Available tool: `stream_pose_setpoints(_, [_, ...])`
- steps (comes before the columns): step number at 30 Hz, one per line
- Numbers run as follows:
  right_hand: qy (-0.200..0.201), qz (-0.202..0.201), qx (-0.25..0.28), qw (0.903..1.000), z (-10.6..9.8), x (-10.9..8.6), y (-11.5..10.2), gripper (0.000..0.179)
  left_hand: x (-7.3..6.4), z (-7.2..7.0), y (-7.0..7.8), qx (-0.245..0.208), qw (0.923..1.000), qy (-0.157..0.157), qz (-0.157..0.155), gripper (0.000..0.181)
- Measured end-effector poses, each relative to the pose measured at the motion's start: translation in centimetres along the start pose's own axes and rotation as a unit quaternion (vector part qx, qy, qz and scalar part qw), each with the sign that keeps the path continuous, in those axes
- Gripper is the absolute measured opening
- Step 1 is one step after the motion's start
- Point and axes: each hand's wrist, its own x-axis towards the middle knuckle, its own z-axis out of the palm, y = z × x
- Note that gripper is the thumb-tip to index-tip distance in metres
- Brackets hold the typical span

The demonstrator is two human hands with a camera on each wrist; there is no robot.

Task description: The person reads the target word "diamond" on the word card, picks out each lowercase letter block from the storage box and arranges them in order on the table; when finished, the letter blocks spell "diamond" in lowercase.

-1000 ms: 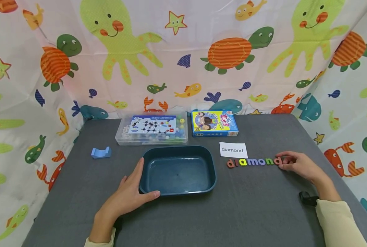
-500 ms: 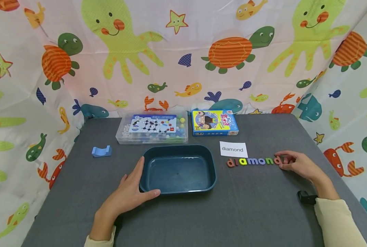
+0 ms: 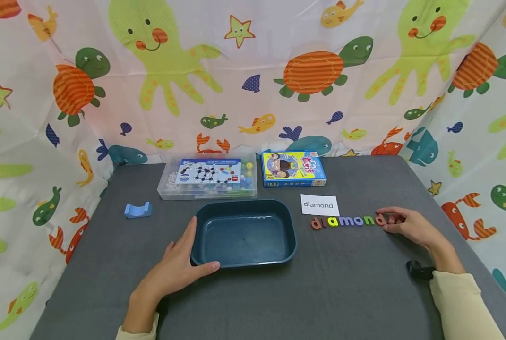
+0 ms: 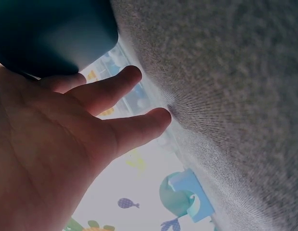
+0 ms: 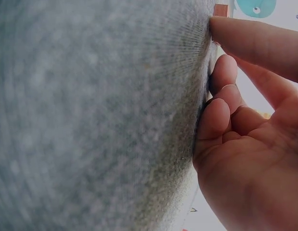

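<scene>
My left hand (image 3: pixel 174 267) rests against the left front corner of a dark blue plastic tray (image 3: pixel 244 264), its thumb along the front rim and its fingers spread along the left side. Those fingers look straight in the left wrist view, beside the tray's outer wall (image 4: pixel 67 43). At the right, my right hand (image 3: pixel 410 226) pinches a reddish letter d (image 3: pixel 380 220) between thumb and index finger, while its other fingers are curled. This letter ends a row of coloured letters (image 3: pixel 345 221) spelling "diamond". Just above the row lies a white card (image 3: pixel 320 205) printed "diamond".
A clear plastic case (image 3: pixel 208 178) of coloured balls and a blue-yellow box (image 3: pixel 294 169) stand at the back of the grey table (image 3: pixel 278 302). A light blue curved block (image 3: pixel 138 210) lies at the left. Behind hangs a sea-animal curtain (image 3: pixel 235 66).
The whole head view has shifted slightly. Both hands keep their places, the left at the tray and the right at the last letter d.
</scene>
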Motion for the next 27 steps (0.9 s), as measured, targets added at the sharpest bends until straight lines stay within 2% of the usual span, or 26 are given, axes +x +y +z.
stream_pose_setpoints(11, [0.004, -0.014, 0.008, 0.9999, 0.00, 0.00, 0.01, 0.045, -0.19, 0.13, 0.01, -0.007, 1.0000, 0.000, -0.001, 0.133])
stream_pose_setpoints(19, [0.003, -0.003, 0.007, 1.0000, 0.09, -0.09, -0.24, 0.046, -0.27, 0.12, 0.16, -0.006, 1.0000, 0.000, 0.002, 0.135])
stream_pose_setpoints(27, [0.004, -0.001, 0.003, 1.0000, 0.14, 0.10, -0.18, 0.046, -0.37, -0.23, -0.15, -0.008, 0.9994, 0.010, 0.030, 0.130])
